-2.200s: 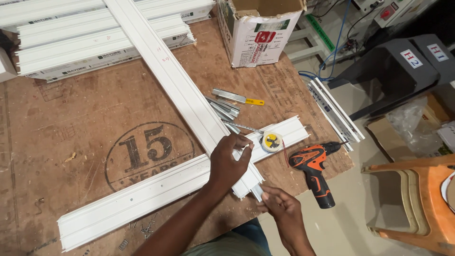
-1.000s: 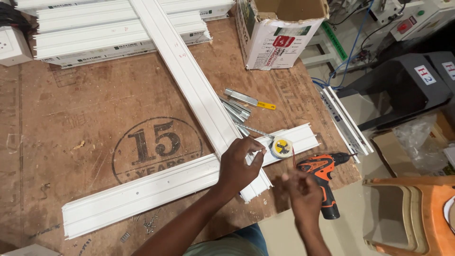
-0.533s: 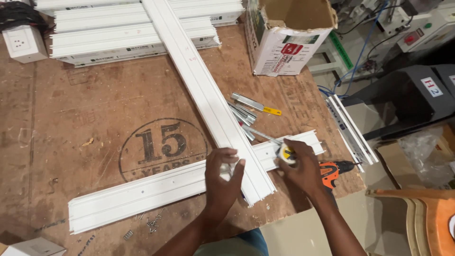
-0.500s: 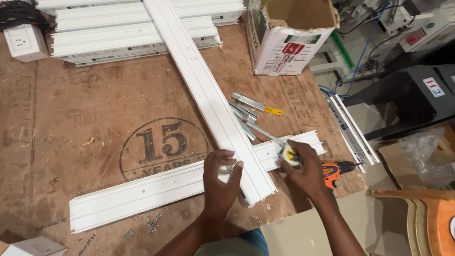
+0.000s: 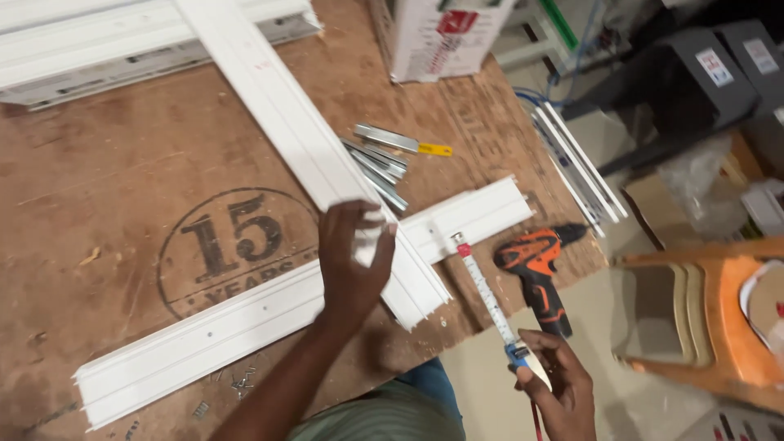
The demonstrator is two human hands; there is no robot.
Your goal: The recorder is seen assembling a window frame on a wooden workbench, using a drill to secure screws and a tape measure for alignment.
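Pressing my left hand down where the two white plastic channels cross, I am pinning the diagonal channel on top of the long channel that lies across the wooden table. My left fingers are curled narrow over the upper strip's edge, holding it flat rather than gripping it. My right hand, off the table's near edge, is closing its fingers around the case of a tape measure, and the tape's blade is reaching up toward the long channel's right part. I judge this to be the measuring step: I am stretching the tape along the channel's end. The next move, as I see it, calls for setting the tape's hook squarely on the strip and keeping the left hand firm so nothing slides. An orange drill is lying just beside the blade, and metal slides are resting near the crossing.
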